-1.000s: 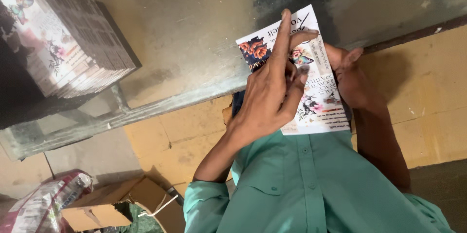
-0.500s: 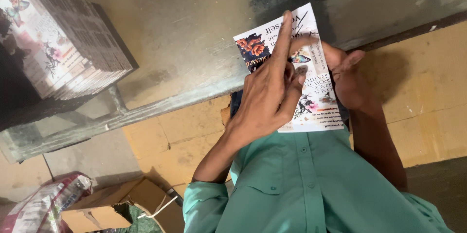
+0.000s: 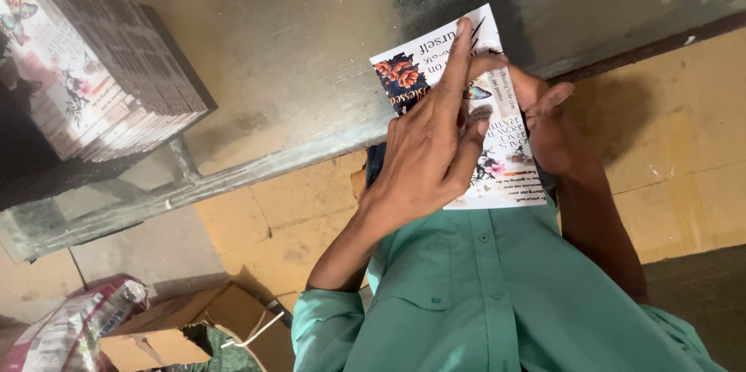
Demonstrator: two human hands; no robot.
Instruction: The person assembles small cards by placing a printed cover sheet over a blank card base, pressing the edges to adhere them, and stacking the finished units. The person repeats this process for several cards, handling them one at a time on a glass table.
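A: What's in hand?

B: Printed card [image 3: 497, 162], white, portrait format. Dark corner panel with orange flowers, a small butterfly mid-sheet, pink floral print lower down, lines of black text. Seen upside down from the head camera.

A: Where is it?

B: Held up at chest level, just above the green shirt [image 3: 497, 294], over the near edge of the grey metal surface [image 3: 295, 69].

A: Hands?

B: The hand on the left side of the view [image 3: 435, 147] lies flat over the card's face, fingers spread, index finger stretched to the far edge. The hand on the right side [image 3: 544, 119] grips the card's right edge, thumb on the front, the rest behind. Can't tell which is the person's left or right.

A: Anything else?

B: Stack of similar printed cards [image 3: 93, 77] far left on the surface. Cardboard box [image 3: 194, 333] on the floor, near left.
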